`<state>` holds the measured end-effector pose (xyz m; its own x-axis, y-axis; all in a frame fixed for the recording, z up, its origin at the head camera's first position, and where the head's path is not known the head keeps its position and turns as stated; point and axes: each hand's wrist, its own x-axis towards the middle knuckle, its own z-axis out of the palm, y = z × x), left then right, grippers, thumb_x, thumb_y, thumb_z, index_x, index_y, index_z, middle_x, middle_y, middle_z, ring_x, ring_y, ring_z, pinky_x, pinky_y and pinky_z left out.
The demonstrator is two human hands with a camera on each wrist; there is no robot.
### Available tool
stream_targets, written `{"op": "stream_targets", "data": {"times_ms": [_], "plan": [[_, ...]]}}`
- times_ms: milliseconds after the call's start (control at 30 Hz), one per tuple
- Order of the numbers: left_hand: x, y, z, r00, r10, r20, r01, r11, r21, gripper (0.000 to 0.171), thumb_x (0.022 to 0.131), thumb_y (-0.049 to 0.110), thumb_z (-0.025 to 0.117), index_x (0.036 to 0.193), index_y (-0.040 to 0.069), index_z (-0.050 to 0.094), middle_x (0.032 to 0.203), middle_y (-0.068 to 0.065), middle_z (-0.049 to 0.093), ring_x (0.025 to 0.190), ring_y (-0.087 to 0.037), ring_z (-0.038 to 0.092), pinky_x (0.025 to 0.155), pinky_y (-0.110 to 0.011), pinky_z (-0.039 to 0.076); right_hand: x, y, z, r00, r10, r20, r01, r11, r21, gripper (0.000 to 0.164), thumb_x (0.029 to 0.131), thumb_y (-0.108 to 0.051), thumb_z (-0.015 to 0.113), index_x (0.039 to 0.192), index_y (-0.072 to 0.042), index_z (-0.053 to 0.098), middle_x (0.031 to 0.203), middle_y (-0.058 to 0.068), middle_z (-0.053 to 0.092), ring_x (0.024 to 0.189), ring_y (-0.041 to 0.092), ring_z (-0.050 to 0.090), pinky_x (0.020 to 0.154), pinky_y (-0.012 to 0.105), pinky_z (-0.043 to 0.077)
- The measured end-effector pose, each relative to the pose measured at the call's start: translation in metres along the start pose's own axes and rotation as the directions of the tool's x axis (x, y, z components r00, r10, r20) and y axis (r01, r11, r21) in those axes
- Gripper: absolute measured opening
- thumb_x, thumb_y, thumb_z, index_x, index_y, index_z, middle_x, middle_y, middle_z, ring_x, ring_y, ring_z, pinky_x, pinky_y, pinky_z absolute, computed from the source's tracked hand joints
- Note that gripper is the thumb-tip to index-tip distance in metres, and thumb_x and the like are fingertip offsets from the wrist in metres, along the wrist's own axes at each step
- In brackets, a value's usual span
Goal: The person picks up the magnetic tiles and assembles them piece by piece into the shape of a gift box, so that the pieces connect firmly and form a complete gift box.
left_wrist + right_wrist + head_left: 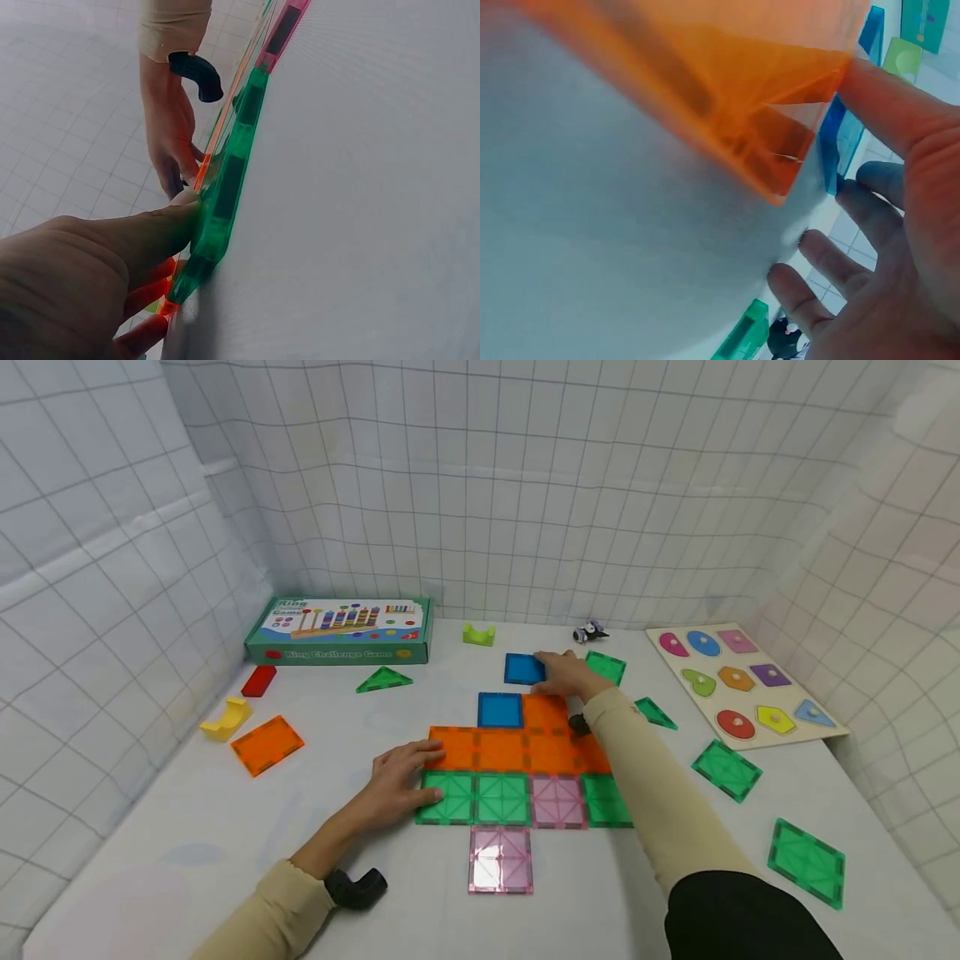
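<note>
Flat translucent magnetic tiles lie joined on the white table. My left hand (397, 785) rests at their left end, its thumb against a green tile (453, 799) and its fingers at the orange tile (452, 749) behind. In the left wrist view, the left thumb meets the green tile's edge (225, 187). My right hand (566, 675) reaches past the orange tiles (543, 712) and holds the far blue tile (521, 669) between thumb and fingers. A second blue tile (500, 710) sits nearer, left of the upper orange one. In the right wrist view, an orange tile corner (780, 142) overlaps the foreground.
A pink tile (500, 860) extends in front of the row. Loose green tiles (727, 770) lie at right near a shape puzzle board (742, 685). At left are an orange tile (267, 745), a yellow curved block (227, 720), a red block (259, 681) and a game box (341, 631).
</note>
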<state>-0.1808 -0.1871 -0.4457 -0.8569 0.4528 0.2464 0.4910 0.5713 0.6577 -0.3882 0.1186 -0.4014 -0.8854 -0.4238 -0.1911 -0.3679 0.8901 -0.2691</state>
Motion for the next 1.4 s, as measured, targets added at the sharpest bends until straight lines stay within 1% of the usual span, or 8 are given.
{"op": "stream_targets", "data": {"times_ms": [233, 400, 533, 733, 833, 933, 1167, 1400], "plan": [[0.001, 0.001, 0.001, 1.000, 0.000, 0.008, 0.000, 1.000, -0.010, 0.052, 0.087, 0.017, 0.072, 0.130, -0.004, 0.054, 0.143, -0.019, 0.042, 0.132, -0.039, 0.032, 0.101, -0.059, 0.013, 0.001, 0.004, -0.003, 0.999, 0.035, -0.013, -0.035, 0.999, 0.000, 0.077, 0.087, -0.040, 0.068, 0.144, 0.003, 0.038, 0.140, 0.028, 0.032, 0.125, 0.043, 0.030, 0.100, 0.053, 0.033], [0.001, 0.001, 0.000, 1.000, 0.003, 0.009, -0.003, 1.000, 0.014, 0.053, 0.086, 0.017, 0.073, 0.131, -0.004, 0.054, 0.143, -0.018, 0.042, 0.132, -0.039, 0.032, 0.101, -0.059, 0.013, -0.012, 0.010, -0.004, 0.994, -0.025, -0.103, 0.039, 0.990, 0.139, 0.076, 0.083, -0.036, 0.073, 0.138, 0.006, 0.044, 0.130, 0.028, 0.035, 0.115, 0.039, 0.034, 0.095, 0.050, 0.036], [0.002, 0.002, -0.001, 1.000, 0.005, -0.006, -0.005, 1.000, 0.025, 0.052, 0.086, 0.017, 0.073, 0.130, -0.004, 0.055, 0.142, -0.019, 0.043, 0.131, -0.040, 0.033, 0.101, -0.061, 0.014, -0.053, 0.005, -0.004, 0.973, -0.167, -0.157, 0.202, 0.948, 0.246, 0.071, 0.084, -0.031, 0.074, 0.138, 0.005, 0.045, 0.125, 0.023, 0.036, 0.111, 0.036, 0.035, 0.091, 0.048, 0.036], [0.003, 0.001, 0.000, 1.000, 0.010, -0.012, -0.009, 1.000, 0.030, 0.051, 0.087, 0.016, 0.072, 0.129, -0.005, 0.055, 0.141, -0.021, 0.043, 0.130, -0.041, 0.033, 0.100, -0.062, 0.014, -0.150, -0.001, 0.023, 0.912, -0.362, -0.195, 0.407, 0.859, 0.309, 0.071, 0.080, -0.030, 0.078, 0.137, -0.002, 0.046, 0.123, 0.012, 0.038, 0.112, 0.034, 0.039, 0.089, 0.047, 0.042], [0.004, 0.001, 0.000, 1.000, 0.001, -0.002, -0.001, 0.999, 0.034, 0.051, 0.087, 0.017, 0.072, 0.130, -0.004, 0.055, 0.142, -0.021, 0.043, 0.131, -0.041, 0.034, 0.101, -0.062, 0.014, -0.200, -0.004, 0.042, 0.896, -0.412, -0.167, 0.444, 0.852, 0.277, 0.073, 0.078, -0.031, 0.080, 0.138, -0.007, 0.047, 0.124, 0.006, 0.038, 0.112, 0.027, 0.040, 0.091, 0.045, 0.044], [0.005, 0.000, 0.000, 1.000, -0.016, 0.007, 0.016, 1.000, 0.027, 0.052, 0.086, 0.017, 0.073, 0.130, -0.004, 0.055, 0.142, -0.020, 0.042, 0.132, -0.040, 0.033, 0.102, -0.061, 0.012, -0.235, -0.006, 0.057, 0.898, -0.424, -0.121, 0.441, 0.865, 0.238, 0.075, 0.076, -0.034, 0.082, 0.139, -0.012, 0.047, 0.126, 0.000, 0.037, 0.115, 0.019, 0.038, 0.094, 0.040, 0.044], [0.004, -0.002, -0.001, 1.000, -0.016, 0.007, 0.016, 1.000, 0.012, 0.052, 0.086, 0.016, 0.072, 0.130, -0.005, 0.054, 0.142, -0.021, 0.042, 0.131, -0.042, 0.032, 0.101, -0.061, 0.012, -0.263, -0.016, 0.077, 0.926, -0.376, -0.039, 0.376, 0.903, 0.208, 0.077, 0.074, -0.042, 0.081, 0.139, -0.016, 0.049, 0.128, -0.006, 0.037, 0.118, 0.015, 0.034, 0.097, 0.039, 0.043], [0.004, -0.001, 0.001, 1.000, -0.014, 0.009, 0.014, 1.000, 0.007, 0.051, 0.088, 0.017, 0.071, 0.130, -0.005, 0.054, 0.142, -0.021, 0.043, 0.131, -0.042, 0.032, 0.101, -0.062, 0.013, -0.262, -0.023, 0.084, 0.905, -0.418, -0.072, 0.423, 0.902, 0.082, 0.076, 0.076, -0.045, 0.079, 0.138, -0.013, 0.050, 0.128, -0.004, 0.040, 0.116, 0.015, 0.031, 0.093, 0.036, 0.044]]}}
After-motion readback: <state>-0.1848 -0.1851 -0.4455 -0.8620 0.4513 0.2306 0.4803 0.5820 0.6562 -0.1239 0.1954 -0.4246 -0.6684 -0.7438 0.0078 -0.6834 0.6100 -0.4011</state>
